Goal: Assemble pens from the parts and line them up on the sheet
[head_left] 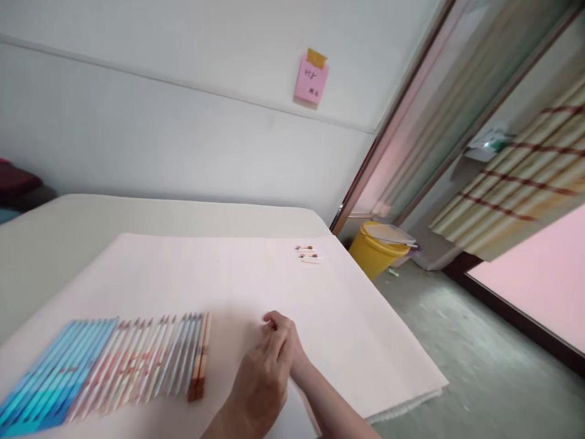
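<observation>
My left hand [264, 375] and my right hand [287, 341] are together over the white sheet, the left overlapping the right. Both have bent fingers and look closed. Whatever may lie between them is hidden. To their left, a row of pencils lies side by side: several blue ones [61, 369], several pale ones with reddish marks [130, 366], several greyish ones [180, 353] and a few wood-coloured ones [200, 360] at the right end. The wood-coloured pencils are the closest to my hands. The row is slightly blurred.
The white sheet [183, 268] covers much of the table [82, 219]. Small thin items [308, 253] lie at its far right. A pink note [311, 79] is taped to the wall. Beyond the table's right edge stand a yellow bin [372, 253] and a striped curtain [516, 177].
</observation>
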The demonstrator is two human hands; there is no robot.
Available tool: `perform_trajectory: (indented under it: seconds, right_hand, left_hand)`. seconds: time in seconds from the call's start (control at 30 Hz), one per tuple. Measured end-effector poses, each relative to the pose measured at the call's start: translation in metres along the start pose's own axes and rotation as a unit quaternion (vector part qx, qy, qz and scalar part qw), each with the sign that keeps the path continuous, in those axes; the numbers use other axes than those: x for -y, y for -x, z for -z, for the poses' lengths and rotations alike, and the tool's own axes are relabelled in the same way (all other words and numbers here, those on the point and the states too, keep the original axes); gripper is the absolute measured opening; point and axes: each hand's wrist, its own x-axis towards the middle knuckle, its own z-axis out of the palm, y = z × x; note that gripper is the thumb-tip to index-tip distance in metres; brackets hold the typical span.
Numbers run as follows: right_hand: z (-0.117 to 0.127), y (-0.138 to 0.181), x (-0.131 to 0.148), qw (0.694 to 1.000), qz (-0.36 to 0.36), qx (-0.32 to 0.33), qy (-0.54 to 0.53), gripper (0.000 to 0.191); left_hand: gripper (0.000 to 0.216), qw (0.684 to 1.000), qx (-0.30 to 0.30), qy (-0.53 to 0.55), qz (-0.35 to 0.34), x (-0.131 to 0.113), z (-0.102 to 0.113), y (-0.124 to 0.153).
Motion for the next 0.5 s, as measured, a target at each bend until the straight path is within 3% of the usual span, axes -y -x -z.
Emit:
perform_trajectory:
  seconds: [0.13, 0.23, 0.37, 0.5]
  right_hand:
    - [0.042, -0.029, -0.021, 0.983, -0.06, -0.102, 0.141, 0.023]
    - [0.082, -0.061, -0.041, 0.966, -0.092, -0.144, 0.196, 0.027]
    - [0.124, -0.109, -0.067, 0.949, -0.108, -0.158, 0.252, 0.035]
    - [0.139, -0.143, -0.088, 0.938, -0.12, -0.139, 0.296, 0.039]
  left_hand:
    - [0.035, 0.998, -0.023, -0.036, -0.046, 0.005, 0.0, 0.0]
    - [0.035, 0.996, -0.033, -0.063, -0.055, 0.008, -0.003, -0.001]
    - [0.034, 0.993, -0.053, -0.079, -0.064, 0.013, -0.005, -0.004]
    - [0.031, 0.995, -0.053, -0.065, -0.058, 0.015, -0.005, -0.006]
